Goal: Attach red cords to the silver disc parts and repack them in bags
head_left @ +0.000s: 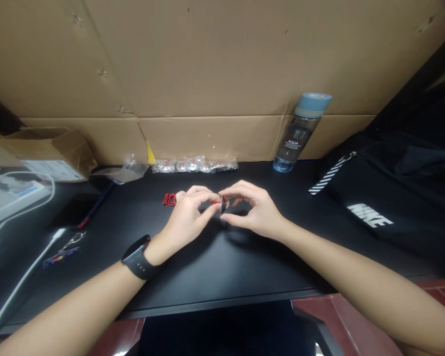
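Note:
A small, shiny round metal disc (223, 204), seen almost edge-on, is held above the black desk between my hands. My right hand (257, 208) grips it by its rim with thumb and fingertips. On its left face, my left hand (193, 211) pinches a thin red piece that looks like cord; the fingers hide most of it. Just left of those knuckles a small bundle of red cord (168, 199) lies on the desk. Behind my hands is a row of clear plastic packets (195, 164) with round silvery pieces inside.
A water bottle (296, 136) leans against the cardboard wall (215, 59). To the right sits a black bag (393, 198). At left are an open cardboard box (54, 153), a white cable (25, 284), a keychain (63, 254) and a crumpled plastic bag (128, 170).

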Demonstrator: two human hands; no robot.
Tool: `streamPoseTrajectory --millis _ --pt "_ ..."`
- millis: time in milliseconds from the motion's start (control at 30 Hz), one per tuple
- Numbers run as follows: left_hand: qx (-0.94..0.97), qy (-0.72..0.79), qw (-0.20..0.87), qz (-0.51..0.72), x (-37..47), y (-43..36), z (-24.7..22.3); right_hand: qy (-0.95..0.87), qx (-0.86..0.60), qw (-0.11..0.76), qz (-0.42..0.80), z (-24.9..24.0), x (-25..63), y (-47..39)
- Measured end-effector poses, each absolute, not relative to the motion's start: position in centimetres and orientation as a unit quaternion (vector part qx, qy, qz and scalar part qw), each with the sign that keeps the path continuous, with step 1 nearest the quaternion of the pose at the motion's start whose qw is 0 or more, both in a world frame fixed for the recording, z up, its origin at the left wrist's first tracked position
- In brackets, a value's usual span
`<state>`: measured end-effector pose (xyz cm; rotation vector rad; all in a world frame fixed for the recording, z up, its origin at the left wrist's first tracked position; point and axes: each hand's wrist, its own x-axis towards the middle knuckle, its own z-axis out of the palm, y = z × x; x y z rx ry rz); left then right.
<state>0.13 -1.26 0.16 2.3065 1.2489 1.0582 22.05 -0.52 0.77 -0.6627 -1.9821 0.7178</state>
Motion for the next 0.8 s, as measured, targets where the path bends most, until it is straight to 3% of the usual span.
streamPoseTrajectory --millis 800 --pt "0.795 0.468 0.169 0.346 0.43 -1.65 0.63 -0.830 -0.260 0.454 0.192 0.93 21.80 -0.73"
